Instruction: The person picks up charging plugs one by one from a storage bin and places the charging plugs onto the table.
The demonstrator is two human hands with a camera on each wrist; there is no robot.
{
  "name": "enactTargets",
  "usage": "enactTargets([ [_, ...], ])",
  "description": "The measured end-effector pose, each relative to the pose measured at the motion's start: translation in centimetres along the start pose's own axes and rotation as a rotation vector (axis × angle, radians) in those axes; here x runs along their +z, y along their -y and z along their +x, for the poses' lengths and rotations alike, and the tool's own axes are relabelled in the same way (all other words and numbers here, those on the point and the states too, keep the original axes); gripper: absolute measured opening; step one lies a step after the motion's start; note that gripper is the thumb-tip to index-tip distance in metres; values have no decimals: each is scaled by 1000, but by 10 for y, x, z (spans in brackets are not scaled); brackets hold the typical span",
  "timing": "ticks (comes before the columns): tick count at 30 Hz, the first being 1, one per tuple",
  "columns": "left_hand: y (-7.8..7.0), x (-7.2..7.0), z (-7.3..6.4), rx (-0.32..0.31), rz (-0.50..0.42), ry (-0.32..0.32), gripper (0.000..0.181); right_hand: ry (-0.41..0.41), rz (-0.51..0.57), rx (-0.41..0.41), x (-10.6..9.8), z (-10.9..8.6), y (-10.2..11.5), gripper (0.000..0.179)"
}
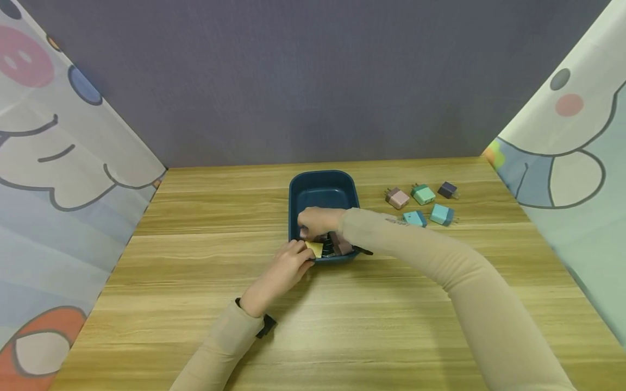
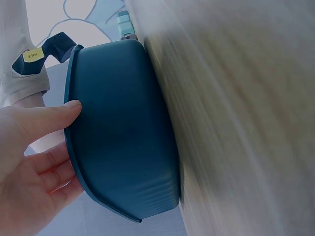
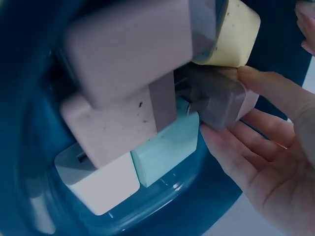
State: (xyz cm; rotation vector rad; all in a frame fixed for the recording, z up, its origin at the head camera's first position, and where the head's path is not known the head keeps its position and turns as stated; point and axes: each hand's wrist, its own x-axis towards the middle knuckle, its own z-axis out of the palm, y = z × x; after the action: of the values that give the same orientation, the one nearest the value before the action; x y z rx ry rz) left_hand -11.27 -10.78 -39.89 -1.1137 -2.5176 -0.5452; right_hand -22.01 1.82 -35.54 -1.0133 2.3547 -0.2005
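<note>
Centre frame in the head view, the right grip (image 3: 275, 152) pinches a grey-pink plug (image 3: 219, 96) inside the blue bin (image 1: 321, 180), whose rim the left grip (image 1: 291, 259) clasps, and crowding neighbouring plugs (image 3: 118, 129) could snag it free.

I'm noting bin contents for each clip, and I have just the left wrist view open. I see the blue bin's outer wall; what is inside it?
Observer: Several plug adapters, including a yellow adapter and a mint adapter.

Operator: What does the right hand hold?

Observer: In the right wrist view it pinches a grey-and-pink adapter.

Operator: And how many adapters lie outside the blue bin?

Observer: The head view shows five on the table, to the bin's right: a pink adapter, a green adapter, a dark adapter and two blue adapters. The right sleeve might hide more.
</note>
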Motion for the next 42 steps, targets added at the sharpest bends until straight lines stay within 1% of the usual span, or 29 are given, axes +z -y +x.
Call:
enactTargets([
  [4,0,0,0,0,-2,3,11,-15,-10,-16,1,1,0,30],
  [8,0,0,0,1,0,-4,12,-17,-14,-17,2,1,0,30],
  [16,0,1,0,-6,2,-2,12,-26,32,-9,-3,-3,-1,33],
  [21,1,2,-1,-10,2,1,11,-43,45,-24,-7,-7,-3,28],
  [23,1,2,-1,-9,1,0,11,-57,50,-36,-9,-9,-4,22],
  [28,1,2,-1,-10,-6,5,11,-95,63,-57,-13,-13,-7,19],
  [30,1,1,-1,-12,-6,9,11,-108,62,-69,-14,-15,-8,21],
  [36,0,-1,0,-20,-3,14,10,-152,71,-92,-18,-22,-13,7],
  [40,0,-1,0,-20,-1,16,10,-191,64,-92,-21,-28,-16,19],
  [42,0,-2,0,-19,1,16,10,-203,62,-90,-22,-31,-17,23],
])
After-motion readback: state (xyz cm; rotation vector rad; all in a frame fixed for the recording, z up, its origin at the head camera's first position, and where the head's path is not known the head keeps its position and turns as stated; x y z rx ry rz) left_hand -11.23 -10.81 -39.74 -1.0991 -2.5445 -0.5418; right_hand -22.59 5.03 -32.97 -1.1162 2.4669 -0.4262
